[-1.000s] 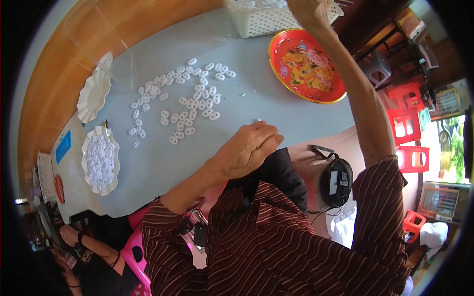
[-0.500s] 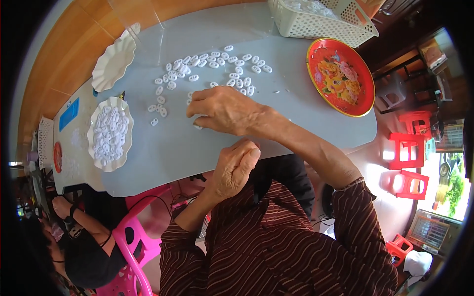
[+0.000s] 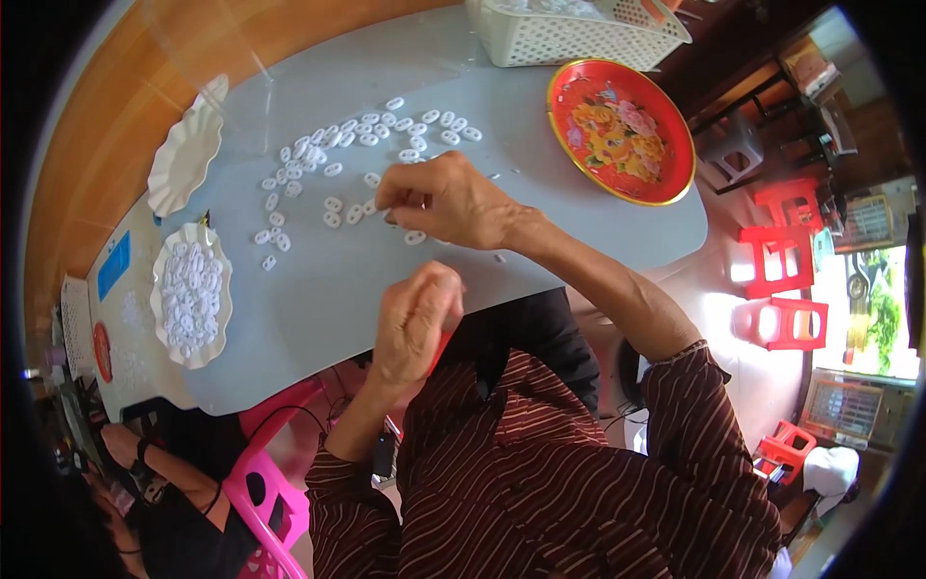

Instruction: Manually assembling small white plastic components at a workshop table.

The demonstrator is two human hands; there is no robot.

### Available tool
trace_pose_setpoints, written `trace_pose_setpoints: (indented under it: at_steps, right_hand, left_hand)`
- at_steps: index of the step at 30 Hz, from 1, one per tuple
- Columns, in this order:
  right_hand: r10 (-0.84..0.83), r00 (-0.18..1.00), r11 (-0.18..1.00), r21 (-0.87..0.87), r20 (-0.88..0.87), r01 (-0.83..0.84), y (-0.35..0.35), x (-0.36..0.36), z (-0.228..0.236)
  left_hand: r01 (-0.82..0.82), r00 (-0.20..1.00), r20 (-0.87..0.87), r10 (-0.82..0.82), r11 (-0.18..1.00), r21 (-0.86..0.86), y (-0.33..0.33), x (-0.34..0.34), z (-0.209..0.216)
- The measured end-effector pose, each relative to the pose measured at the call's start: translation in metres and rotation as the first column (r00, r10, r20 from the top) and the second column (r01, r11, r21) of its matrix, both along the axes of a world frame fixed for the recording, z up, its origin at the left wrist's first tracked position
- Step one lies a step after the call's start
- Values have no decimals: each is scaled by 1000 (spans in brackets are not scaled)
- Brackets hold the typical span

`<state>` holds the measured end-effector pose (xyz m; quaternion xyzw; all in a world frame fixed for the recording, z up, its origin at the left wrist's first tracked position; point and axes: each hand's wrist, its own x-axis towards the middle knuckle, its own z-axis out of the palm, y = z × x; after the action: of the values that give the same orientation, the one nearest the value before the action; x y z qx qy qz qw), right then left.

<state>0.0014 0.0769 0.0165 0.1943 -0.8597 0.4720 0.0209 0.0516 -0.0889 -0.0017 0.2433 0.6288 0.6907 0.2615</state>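
Small white oval plastic pieces (image 3: 334,169) with two holes each lie scattered over the grey table. My right hand (image 3: 449,203) is over the nearer pieces, its fingers bent and drawn together low at the tabletop. Whatever its fingertips pinch is too small and hidden to make out. Near the table's front edge my left hand (image 3: 415,323) is held up, closed in a fist. The fingers cover whatever lies inside it. To the left, a scalloped white dish (image 3: 227,318) holds a heap of similar white pieces.
An empty scalloped dish (image 3: 188,154) is at the back left. A red floral tray (image 3: 569,130) and a perforated white basket (image 3: 579,48) stand at the back right. Another person's arm (image 3: 183,463) shows beside a pink chair (image 3: 289,507). Red stools (image 3: 772,261) stand right.
The view has shifted, so the table things appear further left. My left hand has risen and turned at the table edge. A few pieces near my right hand now lie apart from the others.
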Motion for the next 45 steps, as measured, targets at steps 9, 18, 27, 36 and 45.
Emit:
trace_pose_setpoints:
  at_steps: [9, 18, 27, 36, 45]
  right_hand:
    - [-6, 937, 652, -710, 348, 268, 29, 41, -10]
    - [-124, 933, 609, -716, 339, 341, 45, 62, -13]
    - [-229, 921, 636, -668, 316, 387, 61, 74, -20]
    - [-273, 931, 654, -663, 243, 365, 65, 81, -26]
    - [-308, 930, 637, -682, 202, 359, 61, 82, -27]
  left_hand:
    - [-258, 933, -279, 228, 963, -74, 29, -36, 20]
    - [-166, 940, -319, 122, 980, -113, 51, -44, 19]
    - [-138, 883, -468, 39, 974, -179, 66, -49, 16]
    - [-52, 966, -256, -34, 945, -323, 74, -56, 27]
    - [13, 996, -78, -36, 958, -286, 75, -57, 24]
